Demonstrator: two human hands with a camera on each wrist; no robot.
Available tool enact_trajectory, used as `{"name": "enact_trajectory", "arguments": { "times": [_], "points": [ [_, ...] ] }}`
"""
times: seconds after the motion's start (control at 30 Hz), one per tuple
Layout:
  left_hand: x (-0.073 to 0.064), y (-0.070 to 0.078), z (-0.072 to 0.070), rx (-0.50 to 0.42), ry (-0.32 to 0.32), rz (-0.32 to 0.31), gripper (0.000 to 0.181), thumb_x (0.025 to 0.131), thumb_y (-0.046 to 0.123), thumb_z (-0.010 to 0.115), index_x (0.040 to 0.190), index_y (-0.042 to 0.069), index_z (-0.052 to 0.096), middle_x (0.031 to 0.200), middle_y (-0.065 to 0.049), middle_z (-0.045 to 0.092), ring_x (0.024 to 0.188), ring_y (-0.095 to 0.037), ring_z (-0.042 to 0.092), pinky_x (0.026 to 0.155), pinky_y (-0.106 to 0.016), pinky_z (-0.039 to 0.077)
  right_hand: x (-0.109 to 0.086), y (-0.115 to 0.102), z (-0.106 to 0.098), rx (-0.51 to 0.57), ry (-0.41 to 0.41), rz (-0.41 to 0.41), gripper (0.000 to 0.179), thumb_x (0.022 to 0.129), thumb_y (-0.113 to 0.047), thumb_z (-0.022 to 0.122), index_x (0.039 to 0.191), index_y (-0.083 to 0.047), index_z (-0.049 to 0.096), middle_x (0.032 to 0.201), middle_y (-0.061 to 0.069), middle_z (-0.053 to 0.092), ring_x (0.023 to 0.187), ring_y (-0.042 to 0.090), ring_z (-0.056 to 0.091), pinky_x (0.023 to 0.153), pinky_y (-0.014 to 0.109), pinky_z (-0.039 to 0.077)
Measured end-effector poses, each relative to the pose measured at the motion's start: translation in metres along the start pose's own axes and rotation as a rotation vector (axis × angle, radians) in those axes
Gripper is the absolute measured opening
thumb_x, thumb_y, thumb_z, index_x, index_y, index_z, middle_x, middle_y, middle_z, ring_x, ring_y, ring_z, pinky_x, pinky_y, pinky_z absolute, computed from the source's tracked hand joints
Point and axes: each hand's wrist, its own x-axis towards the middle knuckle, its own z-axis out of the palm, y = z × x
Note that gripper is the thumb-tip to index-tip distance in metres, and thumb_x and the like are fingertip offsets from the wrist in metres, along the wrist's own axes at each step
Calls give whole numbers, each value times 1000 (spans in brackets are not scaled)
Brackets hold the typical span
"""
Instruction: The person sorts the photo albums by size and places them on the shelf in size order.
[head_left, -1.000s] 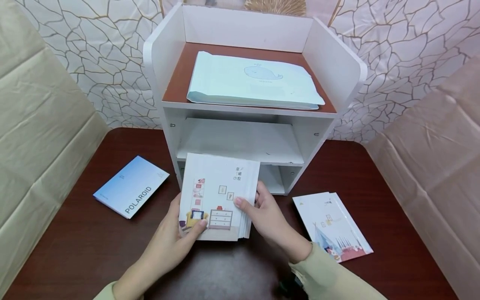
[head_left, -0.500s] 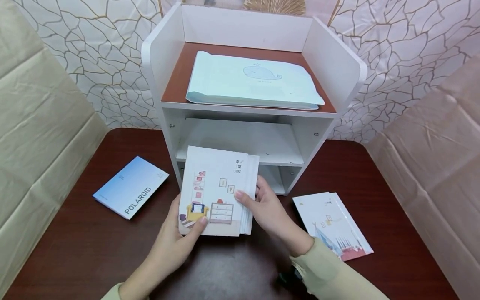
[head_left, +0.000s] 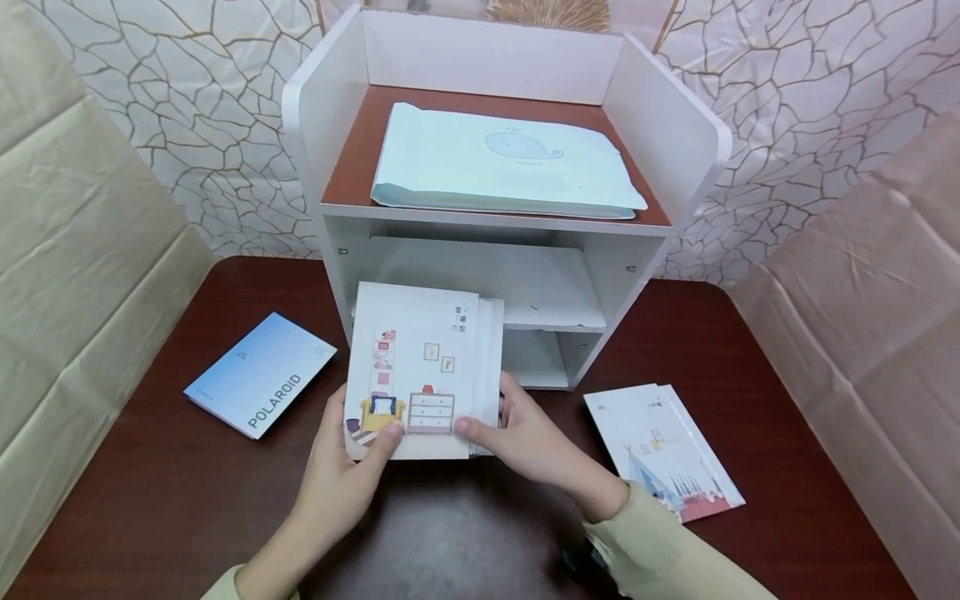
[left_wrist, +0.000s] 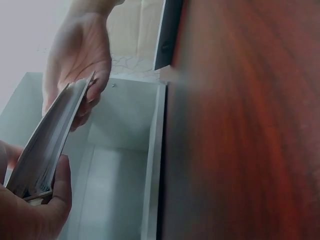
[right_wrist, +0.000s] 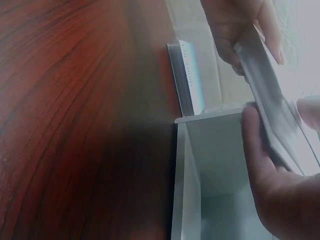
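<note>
Both my hands hold a white photo album (head_left: 408,358), its cover printed with a yellow armchair, a chest of drawers and small framed pictures. It is tilted in front of the white shelf unit (head_left: 510,217). My left hand (head_left: 337,479) grips the lower left side, thumb on the cover and fingers behind. At the lower right, my right hand (head_left: 543,442) pinches the edge, thumb on top. The cover sits shifted left over the layers beneath, which show as a strip along the right. In the left wrist view the many pages (left_wrist: 47,140) show edge-on between two covers.
On the table (head_left: 135,500), a blue-and-white POLAROID album (head_left: 262,375) lies left of the shelf. Another white illustrated album (head_left: 663,454) lies to the right. A large pale package with a whale drawing (head_left: 510,162) rests on the shelf's brown top. Fabric panels flank the table.
The album has moved up and slightly left in both hands. My right thumb has slid down along the cover toward its lower right corner. The other albums stay put.
</note>
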Motion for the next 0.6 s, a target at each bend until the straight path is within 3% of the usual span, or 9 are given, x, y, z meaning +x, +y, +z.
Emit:
{"name": "enact_trajectory", "arguments": {
  "times": [0.13,0.23,0.4,0.6],
  "points": [
    [6,3,-4,20,19,-6,60,93,16,67,142,14,34,116,-4,60,97,-17,63,78,-25,54,-3,2,0,92,-113,1,65,88,-3,70,139,-15,31,109,18,66,87,32,68,76,54,54],
    [10,6,-7,31,25,-7,58,92,16,67,141,13,35,115,-4,61,97,-17,63,78,-24,53,-2,3,1,144,-142,-7,66,87,2,69,139,-14,31,108,22,65,86,35,68,78,57,53],
    [17,13,-11,44,5,3,56,94,19,65,141,11,35,119,-4,61,101,-16,62,81,-22,51,0,-1,4,203,-67,-25,62,86,6,69,135,-5,32,109,26,64,85,35,69,77,51,55],
    [23,28,-15,-80,-36,-46,54,97,19,61,144,13,35,129,-6,55,108,-19,59,85,-26,52,2,-11,8,254,0,-71,59,91,1,65,138,-1,29,108,27,63,85,37,69,78,48,55]
  ]
}}
